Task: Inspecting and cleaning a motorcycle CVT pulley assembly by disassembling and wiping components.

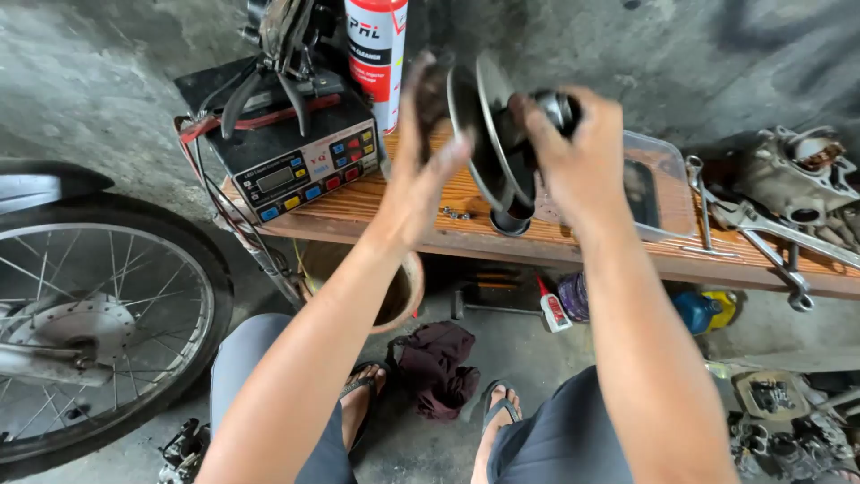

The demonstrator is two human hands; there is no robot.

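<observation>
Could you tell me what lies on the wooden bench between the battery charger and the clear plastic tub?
In the head view, between charger and tub: small nuts and a dark metal sleeve.

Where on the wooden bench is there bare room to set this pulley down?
Bare wood shows on the bench between the battery charger and the small bolts. Rightward it is crowded: metal sleeve, clear plastic tray, wrenches, engine casing.
</observation>
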